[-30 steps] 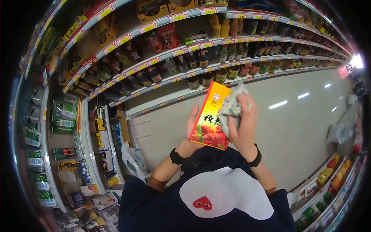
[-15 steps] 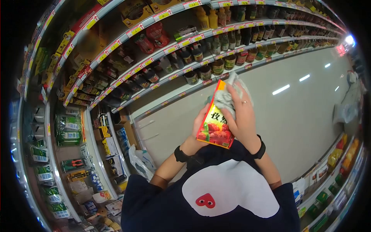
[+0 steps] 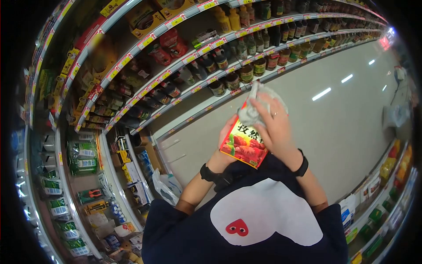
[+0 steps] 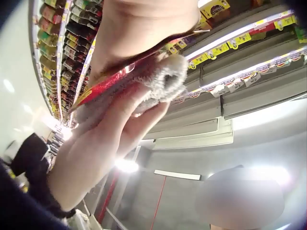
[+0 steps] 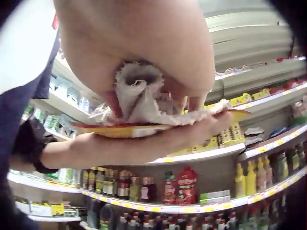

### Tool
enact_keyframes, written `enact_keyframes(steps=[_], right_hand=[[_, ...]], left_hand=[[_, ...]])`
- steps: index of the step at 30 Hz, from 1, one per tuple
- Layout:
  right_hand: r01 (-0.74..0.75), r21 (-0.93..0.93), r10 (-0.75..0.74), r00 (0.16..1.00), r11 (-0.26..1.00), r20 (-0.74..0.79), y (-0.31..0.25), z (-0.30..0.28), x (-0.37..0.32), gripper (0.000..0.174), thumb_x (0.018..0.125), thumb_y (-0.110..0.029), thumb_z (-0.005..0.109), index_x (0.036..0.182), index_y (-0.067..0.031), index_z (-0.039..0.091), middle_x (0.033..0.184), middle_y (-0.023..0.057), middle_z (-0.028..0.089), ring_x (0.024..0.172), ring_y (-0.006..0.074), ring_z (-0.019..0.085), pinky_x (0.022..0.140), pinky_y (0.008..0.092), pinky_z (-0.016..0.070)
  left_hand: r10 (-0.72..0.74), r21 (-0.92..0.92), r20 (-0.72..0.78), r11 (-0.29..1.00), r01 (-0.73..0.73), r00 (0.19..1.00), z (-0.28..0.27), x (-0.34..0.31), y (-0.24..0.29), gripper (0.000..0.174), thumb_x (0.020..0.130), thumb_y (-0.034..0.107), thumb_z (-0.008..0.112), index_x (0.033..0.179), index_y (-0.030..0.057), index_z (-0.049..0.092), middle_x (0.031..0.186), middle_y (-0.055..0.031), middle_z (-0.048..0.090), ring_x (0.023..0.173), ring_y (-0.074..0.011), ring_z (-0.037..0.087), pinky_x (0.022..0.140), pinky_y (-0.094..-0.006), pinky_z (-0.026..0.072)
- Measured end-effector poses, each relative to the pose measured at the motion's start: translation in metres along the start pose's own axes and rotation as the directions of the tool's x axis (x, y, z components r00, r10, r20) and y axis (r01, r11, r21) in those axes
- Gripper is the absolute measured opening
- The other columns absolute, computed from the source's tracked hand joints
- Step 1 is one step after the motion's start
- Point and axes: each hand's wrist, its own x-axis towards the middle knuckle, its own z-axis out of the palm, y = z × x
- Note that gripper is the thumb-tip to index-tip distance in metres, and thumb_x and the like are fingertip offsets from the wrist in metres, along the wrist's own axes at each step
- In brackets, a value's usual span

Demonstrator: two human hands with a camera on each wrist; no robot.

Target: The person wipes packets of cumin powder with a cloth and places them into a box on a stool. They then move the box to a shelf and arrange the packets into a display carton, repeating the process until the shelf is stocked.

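Note:
A flat red and yellow cumin seasoning packet (image 3: 244,152), printed with Chinese characters and a picture of meat, lies tilted in front of the chest. My left hand (image 3: 224,135) holds it from beneath and along its left edge; in the right wrist view that hand (image 5: 139,147) stretches under the packet. A crumpled whitish cloth (image 3: 250,115) covers the packet's upper part. My right hand (image 3: 278,130) grips this cloth and presses it onto the printed face. In the left wrist view, the cloth (image 4: 168,79) bunches between the right fingers and the packet.
Shelves of bottles and jars (image 3: 259,66) run along the far side. Green-labelled packs (image 3: 83,158) fill the shelves at left. A white plastic bag (image 3: 166,185) stands by the lower left shelf, and shiny floor (image 3: 316,110) stretches right. More goods (image 3: 387,167) line the right side.
The right hand and cloth have moved up and left over the packet, covering its top logo. The left hand keeps its hold. The head view has shifted somewhat.

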Motion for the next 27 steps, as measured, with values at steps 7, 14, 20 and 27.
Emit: enact_keyframes(steps=[7, 14, 20, 27], right_hand=[[0.090, 0.099, -0.103, 0.985, 0.991, 0.139, -0.022, 0.017, -0.017, 0.057, 0.077, -0.006, 0.064, 0.133, -0.0150, 0.053, 0.136, 0.0111, 0.051, 0.126, 0.0343, 0.048, 0.104, 0.0434, 0.0408], [0.183, 0.115, -0.206, 0.948, 0.976, 0.243, -0.019, 0.013, -0.040, 0.055, 0.077, -0.002, 0.063, 0.129, -0.0158, 0.056, 0.132, 0.0098, 0.055, 0.122, 0.0317, 0.051, 0.103, 0.0416, 0.0424], [-0.121, -0.125, 0.123, 0.992, 0.985, 0.009, 0.006, -0.006, -0.030, 0.051, 0.081, -0.006, 0.064, 0.130, -0.0132, 0.056, 0.132, 0.0130, 0.055, 0.122, 0.0347, 0.052, 0.104, 0.0443, 0.0410], [0.094, -0.021, -0.094, 0.996, 0.995, 0.003, -0.002, 0.011, 0.001, 0.047, 0.083, -0.008, 0.061, 0.129, -0.0117, 0.056, 0.133, 0.0143, 0.053, 0.124, 0.0371, 0.049, 0.105, 0.0472, 0.0400]], left_hand=[[0.229, 0.308, 0.020, 0.925, -0.224, 0.973, -0.042, -0.007, -0.007, 0.052, 0.102, 0.044, 0.032, 0.139, 0.0089, 0.042, 0.139, -0.0160, 0.049, 0.125, -0.0320, 0.051, 0.108, -0.0489, 0.0382], [0.113, 0.162, 0.023, 0.980, -0.115, 0.993, -0.010, 0.007, 0.009, 0.084, 0.088, 0.068, 0.043, 0.148, 0.0101, 0.032, 0.145, -0.0225, 0.040, 0.129, -0.0403, 0.045, 0.110, -0.0522, 0.0334], [0.096, -0.038, -0.054, 0.994, -0.098, 0.994, -0.001, 0.006, 0.007, 0.076, 0.093, 0.064, 0.038, 0.143, 0.0065, 0.038, 0.140, -0.0208, 0.047, 0.124, -0.0383, 0.050, 0.108, -0.0537, 0.0357], [0.031, 0.059, -0.007, 0.998, -0.031, 0.999, -0.014, 0.002, -0.004, 0.061, 0.099, 0.052, 0.033, 0.142, 0.0074, 0.040, 0.141, -0.0175, 0.047, 0.129, -0.0336, 0.046, 0.110, -0.0494, 0.0344]])
